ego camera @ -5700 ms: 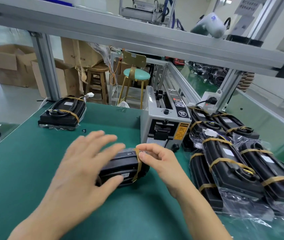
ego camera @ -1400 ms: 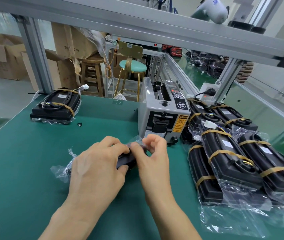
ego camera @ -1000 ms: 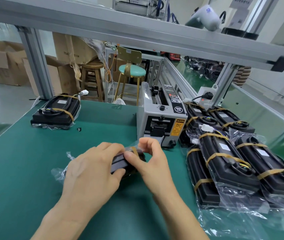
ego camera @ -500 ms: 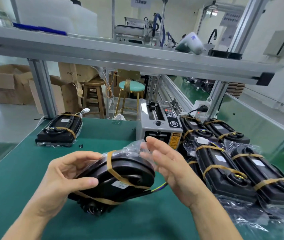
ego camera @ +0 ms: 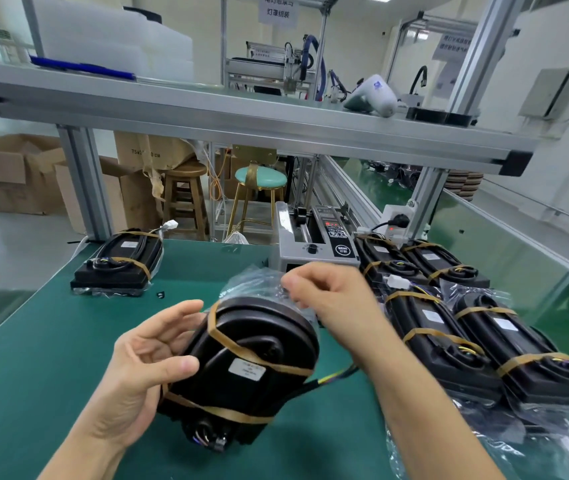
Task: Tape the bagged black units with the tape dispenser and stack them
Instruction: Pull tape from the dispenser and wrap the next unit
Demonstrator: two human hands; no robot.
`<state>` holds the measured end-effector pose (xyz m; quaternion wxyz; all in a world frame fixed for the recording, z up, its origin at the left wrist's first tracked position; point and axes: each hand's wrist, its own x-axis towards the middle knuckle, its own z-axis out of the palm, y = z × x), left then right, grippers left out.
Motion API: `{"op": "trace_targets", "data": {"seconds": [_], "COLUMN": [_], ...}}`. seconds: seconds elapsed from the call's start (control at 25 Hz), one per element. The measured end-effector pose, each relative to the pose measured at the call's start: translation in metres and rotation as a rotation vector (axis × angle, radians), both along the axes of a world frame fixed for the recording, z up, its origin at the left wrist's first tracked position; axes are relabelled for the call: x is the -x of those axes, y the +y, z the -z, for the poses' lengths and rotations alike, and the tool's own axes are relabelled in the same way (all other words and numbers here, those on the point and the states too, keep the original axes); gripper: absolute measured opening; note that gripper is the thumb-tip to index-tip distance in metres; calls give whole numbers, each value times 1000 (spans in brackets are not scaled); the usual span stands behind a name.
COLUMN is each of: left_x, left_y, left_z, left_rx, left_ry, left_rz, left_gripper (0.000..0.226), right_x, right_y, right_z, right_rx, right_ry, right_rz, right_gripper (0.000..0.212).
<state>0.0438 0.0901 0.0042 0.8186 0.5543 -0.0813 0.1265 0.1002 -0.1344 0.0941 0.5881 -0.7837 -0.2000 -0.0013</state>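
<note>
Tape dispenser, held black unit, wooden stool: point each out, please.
tape dispenser (ego camera: 314, 249), head view, grey top panel by the knob
held black unit (ego camera: 259, 344), head view, domed top face
wooden stool (ego camera: 183, 169), head view, round seat

Taped unit (ego camera: 116, 263) far left, tape dispenser (ego camera: 314, 244) behind centre, bagged units (ego camera: 449, 327) right

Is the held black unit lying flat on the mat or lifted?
Lifted and tilted: the black unit is held above the green mat by the left hand, its top toward the tape dispenser.

The tape dispenser (ego camera: 314, 237) front is hidden behind the right hand (ego camera: 331, 299), and the bagged unit's (ego camera: 241, 368) label is unreadable
</note>
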Motion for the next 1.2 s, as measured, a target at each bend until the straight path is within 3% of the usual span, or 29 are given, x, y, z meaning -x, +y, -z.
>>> {"op": "trace_targets", "data": {"seconds": [0.16,0.24,0.32,0.36,0.44,0.52,0.6,0.72,0.8,0.92,1.0,1.08,1.2], "left_x": [-1,-2,-3,-2,-4,-8,-12,-19,-31,-56,-66,-71,-82], "left_y": [3,5,8,8,7,5,11,27,35,41,42,41,42], "left_z": [1,2,3,5,7,7,5,-2,-3,3,14,30,49], "left_rx": [78,135,255,327,416,401,342,169,68,-79,-215,-509,-1148], "left_ry": [50,88,128,152,207,259,291,321,415,525,539,521,444], "left_rz": [-130,-188,-191,-171,-134,-124,-87,124,139,-189,-338,-419,-582], "left_gripper": [52,48,44,42,39,37,37,61,76,61,53,50,50], "right_x": [28,37,36,37,39,38,28,1,-21,-57,-84,-110,-138], "right_y": [-16,-17,-15,-11,9,32,48,66,81,105,121,137,157], "right_z": [-19,-5,24,40,70,94,101,104,106,107,108,108,111], "right_rx": [-122,-109,-141,-106,-67,-169,-242,-387,-463,-505,-503,-485,-456], "right_ry": [-407,-509,-295,-101,230,271,209,354,443,510,561,622,722], "right_rz": [-247,-114,160,164,-116,-321,-283,-142,-128,-77,-1,56,105], "right_gripper": [8,8,24,36,82,94,88,82,70,39,32,33,38]}}
